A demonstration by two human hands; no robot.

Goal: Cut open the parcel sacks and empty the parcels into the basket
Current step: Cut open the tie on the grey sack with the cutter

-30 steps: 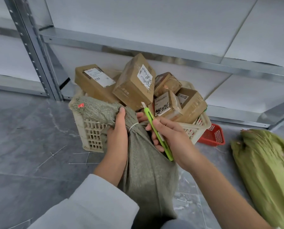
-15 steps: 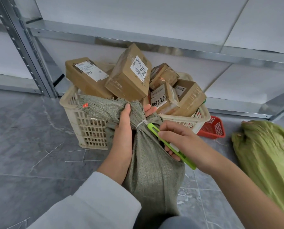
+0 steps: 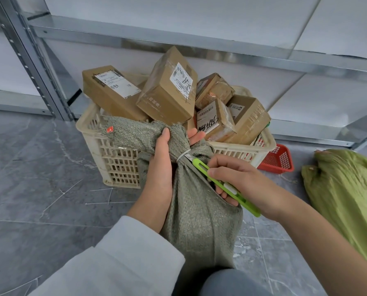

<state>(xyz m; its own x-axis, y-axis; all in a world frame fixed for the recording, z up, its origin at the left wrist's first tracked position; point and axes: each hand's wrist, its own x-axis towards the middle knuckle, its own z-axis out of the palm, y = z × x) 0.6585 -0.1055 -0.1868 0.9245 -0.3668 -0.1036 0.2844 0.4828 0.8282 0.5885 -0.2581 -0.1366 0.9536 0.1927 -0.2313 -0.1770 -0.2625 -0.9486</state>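
I see the cream basket heaped with brown parcels. Before it, the left hand grips the grey-green woven sack by its neck. The right hand pinches the green knife, blade against the white tie.

Floor is grey marble-look tile. Sitting right on it: a cream plastic basket up against the metal shelving rack, a little red basket just beside its right corner, and a bright green sack lying off to the right.
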